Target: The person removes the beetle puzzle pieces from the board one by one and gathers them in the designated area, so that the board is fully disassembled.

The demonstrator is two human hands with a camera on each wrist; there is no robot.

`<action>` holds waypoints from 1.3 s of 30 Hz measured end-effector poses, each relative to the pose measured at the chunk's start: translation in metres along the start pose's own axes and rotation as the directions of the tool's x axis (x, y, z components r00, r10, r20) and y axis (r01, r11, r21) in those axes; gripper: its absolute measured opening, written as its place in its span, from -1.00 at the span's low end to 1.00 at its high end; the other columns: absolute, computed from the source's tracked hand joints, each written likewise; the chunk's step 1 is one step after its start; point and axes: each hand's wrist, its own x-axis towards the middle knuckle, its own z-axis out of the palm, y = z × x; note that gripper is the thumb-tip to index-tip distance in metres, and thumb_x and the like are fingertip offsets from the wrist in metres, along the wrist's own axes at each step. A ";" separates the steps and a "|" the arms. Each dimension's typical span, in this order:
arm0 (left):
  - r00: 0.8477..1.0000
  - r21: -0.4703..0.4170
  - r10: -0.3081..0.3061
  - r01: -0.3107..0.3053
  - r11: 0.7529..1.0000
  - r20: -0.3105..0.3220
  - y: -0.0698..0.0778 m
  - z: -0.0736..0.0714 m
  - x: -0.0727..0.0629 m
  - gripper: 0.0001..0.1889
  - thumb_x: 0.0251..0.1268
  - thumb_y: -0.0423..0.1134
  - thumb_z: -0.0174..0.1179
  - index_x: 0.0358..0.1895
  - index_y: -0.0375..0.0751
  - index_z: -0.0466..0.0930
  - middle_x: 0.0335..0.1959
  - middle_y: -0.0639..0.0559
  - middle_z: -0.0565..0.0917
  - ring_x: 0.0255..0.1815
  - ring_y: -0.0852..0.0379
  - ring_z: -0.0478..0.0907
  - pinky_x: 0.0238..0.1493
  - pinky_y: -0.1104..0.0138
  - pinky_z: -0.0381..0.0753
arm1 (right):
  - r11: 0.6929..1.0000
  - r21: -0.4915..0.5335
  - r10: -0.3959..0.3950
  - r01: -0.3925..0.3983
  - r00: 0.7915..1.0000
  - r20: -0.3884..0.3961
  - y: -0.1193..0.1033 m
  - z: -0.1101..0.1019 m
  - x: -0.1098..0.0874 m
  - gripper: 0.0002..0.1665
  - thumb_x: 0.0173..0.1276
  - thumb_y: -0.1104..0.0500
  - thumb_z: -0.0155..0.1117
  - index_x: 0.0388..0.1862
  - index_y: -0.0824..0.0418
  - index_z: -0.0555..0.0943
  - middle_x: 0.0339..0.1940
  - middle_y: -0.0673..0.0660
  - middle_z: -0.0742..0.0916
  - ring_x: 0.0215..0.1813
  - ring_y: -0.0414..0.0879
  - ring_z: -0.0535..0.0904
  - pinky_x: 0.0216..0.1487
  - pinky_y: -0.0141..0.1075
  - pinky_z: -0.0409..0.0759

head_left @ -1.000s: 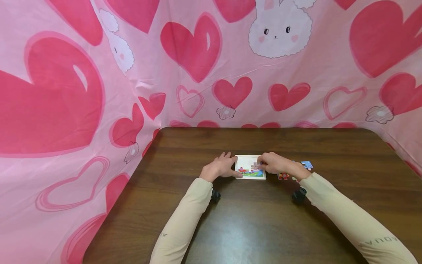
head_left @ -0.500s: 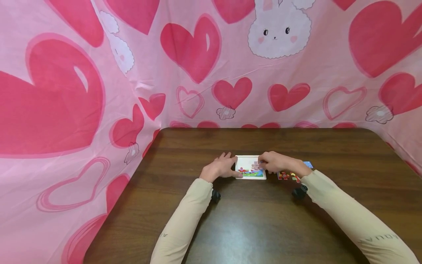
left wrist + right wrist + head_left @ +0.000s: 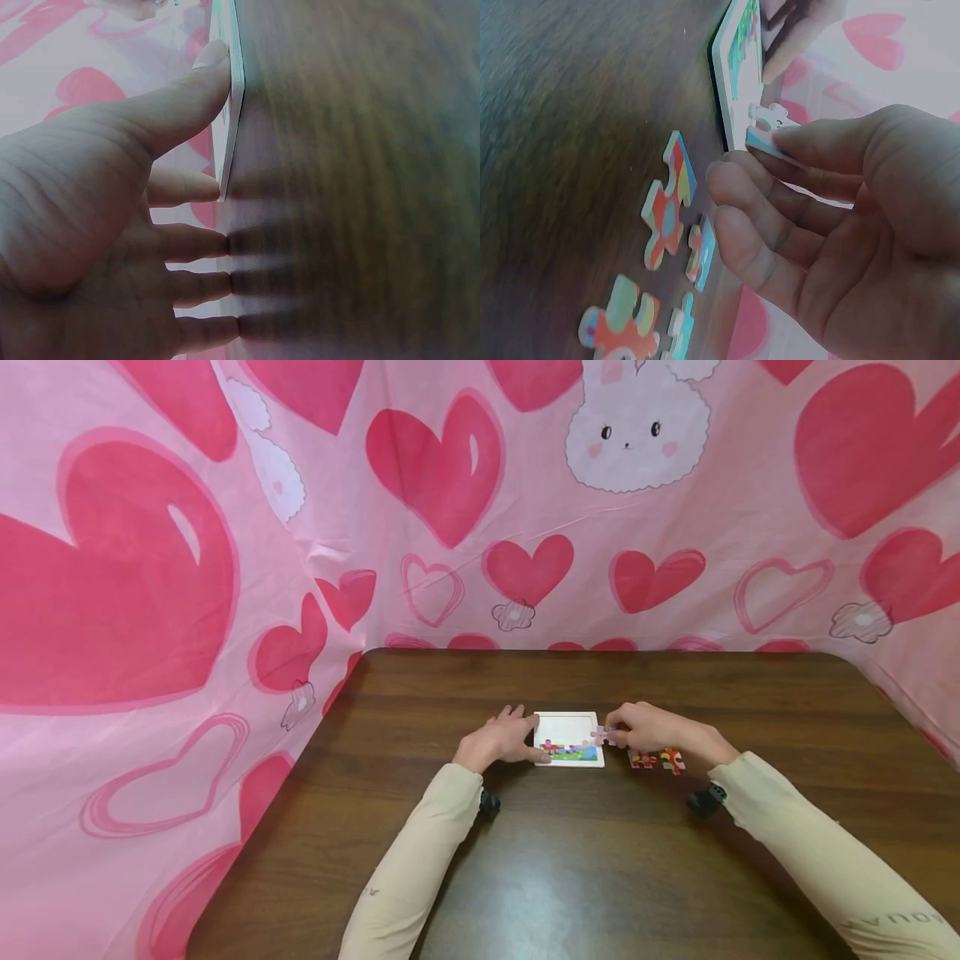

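A white-framed puzzle board [image 3: 564,714] lies flat on the table, with colourful pieces filling its near part. My left hand [image 3: 497,739] rests at the board's left edge, thumb on its frame. In the left wrist view that hand's fingers [image 3: 191,244] are straight, their tips on the table. Between thumb and fingers, my right hand [image 3: 656,727] pinches a pale pinkish puzzle piece [image 3: 602,737] over the board's right edge. The right wrist view shows this piece tilted, partly hidden by the thumb.
Loose puzzle pieces lie right of the board: a red-and-yellow one [image 3: 672,762], a red one [image 3: 642,760], and bluish ones such as this light-blue piece [image 3: 679,330]. A pink heart-print cloth [image 3: 528,510] hangs behind the dark wooden table [image 3: 525,860].
My right hand has drawn back to the right from over the board, carrying the pinkish puzzle piece to the board's right edge. My left hand stays in place.
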 end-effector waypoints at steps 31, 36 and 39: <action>1.000 -0.005 -0.003 0.003 1.000 0.006 0.001 -0.001 0.000 -0.12 0.20 0.25 0.25 0.54 0.06 0.14 0.61 -0.10 0.06 0.63 -0.14 -0.10 0.58 -0.05 -0.03 | 0.997 -0.006 0.079 -0.079 0.997 -0.015 0.030 -0.027 -0.045 -0.73 0.47 0.13 0.17 -0.43 0.22 0.58 -0.59 0.06 0.68 -0.59 -0.06 0.64 -0.62 -0.31 0.55; 1.000 -0.008 -0.006 0.006 1.000 0.007 0.000 0.000 0.000 -0.12 0.19 0.25 0.25 0.54 0.06 0.14 0.61 -0.10 0.06 0.63 -0.13 -0.10 0.58 -0.04 -0.02 | 0.996 0.007 0.085 -0.085 0.996 -0.031 0.035 -0.031 -0.052 -0.75 0.44 0.15 0.22 -0.46 0.22 0.58 -0.60 0.06 0.69 -0.61 -0.11 0.65 -0.59 -0.24 0.61; 1.000 -0.004 -0.004 0.004 1.000 0.003 0.000 -0.001 0.000 -0.12 0.19 0.25 0.25 0.54 0.06 0.14 0.61 -0.10 0.06 0.63 -0.13 -0.09 0.58 -0.04 -0.02 | 0.997 0.021 0.077 -0.076 0.996 -0.050 0.038 -0.033 -0.057 -0.76 0.42 0.16 0.23 -0.45 0.21 0.59 -0.59 0.07 0.68 -0.61 -0.12 0.65 -0.58 -0.22 0.63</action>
